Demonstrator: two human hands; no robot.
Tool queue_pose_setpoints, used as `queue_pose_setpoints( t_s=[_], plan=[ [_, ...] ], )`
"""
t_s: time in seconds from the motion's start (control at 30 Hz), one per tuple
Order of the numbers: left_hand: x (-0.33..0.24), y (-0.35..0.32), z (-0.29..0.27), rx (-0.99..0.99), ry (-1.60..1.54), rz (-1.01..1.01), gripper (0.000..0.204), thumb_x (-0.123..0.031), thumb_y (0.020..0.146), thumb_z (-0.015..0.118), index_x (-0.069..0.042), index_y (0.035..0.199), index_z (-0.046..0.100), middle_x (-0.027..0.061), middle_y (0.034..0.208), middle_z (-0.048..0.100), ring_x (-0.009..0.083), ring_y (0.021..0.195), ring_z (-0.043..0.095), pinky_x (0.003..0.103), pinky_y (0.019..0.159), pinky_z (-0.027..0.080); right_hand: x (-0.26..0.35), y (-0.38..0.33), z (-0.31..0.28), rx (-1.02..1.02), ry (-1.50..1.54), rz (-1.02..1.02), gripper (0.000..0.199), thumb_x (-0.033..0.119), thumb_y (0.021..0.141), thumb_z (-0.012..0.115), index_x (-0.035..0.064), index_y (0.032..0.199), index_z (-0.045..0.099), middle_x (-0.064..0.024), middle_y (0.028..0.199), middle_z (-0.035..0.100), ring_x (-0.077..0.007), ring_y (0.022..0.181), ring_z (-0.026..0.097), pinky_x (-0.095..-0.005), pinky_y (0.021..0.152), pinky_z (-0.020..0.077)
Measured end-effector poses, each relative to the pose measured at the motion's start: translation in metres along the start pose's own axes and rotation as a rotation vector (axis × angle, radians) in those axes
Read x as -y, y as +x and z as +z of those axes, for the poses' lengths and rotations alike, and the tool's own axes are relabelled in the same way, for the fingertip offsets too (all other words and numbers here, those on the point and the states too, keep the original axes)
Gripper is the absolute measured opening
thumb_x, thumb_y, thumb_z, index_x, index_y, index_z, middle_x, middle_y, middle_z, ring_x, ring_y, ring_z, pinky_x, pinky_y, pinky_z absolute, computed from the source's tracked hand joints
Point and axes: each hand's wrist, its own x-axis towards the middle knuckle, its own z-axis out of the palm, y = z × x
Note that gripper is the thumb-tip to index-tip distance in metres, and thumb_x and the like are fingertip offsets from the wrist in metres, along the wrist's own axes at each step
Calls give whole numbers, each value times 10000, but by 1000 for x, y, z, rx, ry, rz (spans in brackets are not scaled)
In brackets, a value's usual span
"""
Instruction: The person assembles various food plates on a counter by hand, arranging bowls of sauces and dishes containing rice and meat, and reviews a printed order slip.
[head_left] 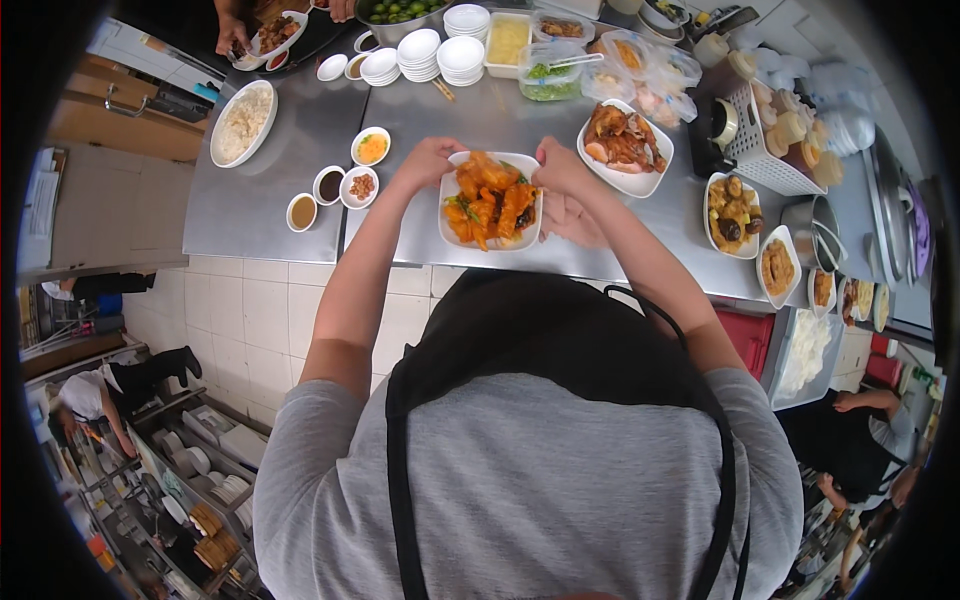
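Observation:
A white square plate heaped with orange fried food and green garnish sits near the front edge of the steel counter. My left hand grips the plate's far left corner. My right hand is closed on its far right corner. Both forearms reach in from below, over my grey shirt and black apron.
Around the plate stand small sauce dishes, a rice plate, a roast meat plate, stacked white bowls, tubs of ingredients and a white basket. Another person's hand holds a dish at the far left. People work below.

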Motion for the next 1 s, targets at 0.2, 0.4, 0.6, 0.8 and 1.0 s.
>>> queue_pose_setpoints(
  t_s=[0.2,0.4,0.6,0.8,1.0],
  plan=[
    [-4,-2,3,-31,49,-11,345,58,683,482,-65,992,575,23,839,624,94,684,574,221,525,459,-1,-16,2,16,129,101,415,107,559,642,44,910,429,-149,824,557,-265,739,562,-323,627,442],
    [0,3,1,-57,48,9,348,58,675,484,-57,991,574,25,844,624,93,674,573,214,503,445,-7,-26,-12,249,445,118,481,78,543,662,27,946,406,-88,806,484,-196,641,503,-312,538,422],
    [3,-7,-4,-73,63,2,334,51,682,500,-45,994,568,26,824,617,90,675,571,201,492,435,-38,-69,-20,-242,95,-286,436,82,594,649,74,980,446,-88,826,466,-212,736,483,-303,620,398],
    [23,-31,-3,-214,-120,-70,310,46,665,511,-29,960,571,46,784,592,121,627,559,228,462,444,-55,-108,13,-467,-343,-452,220,96,625,616,89,832,540,-66,814,509,-249,778,510,-360,687,427],
    [20,-53,-4,-182,-285,-84,318,-20,704,563,-32,1022,553,68,843,595,132,687,571,218,539,469,-71,-78,24,-511,-280,-579,144,65,664,561,66,808,562,-95,781,546,-273,812,518,-354,703,430]
  ],
)
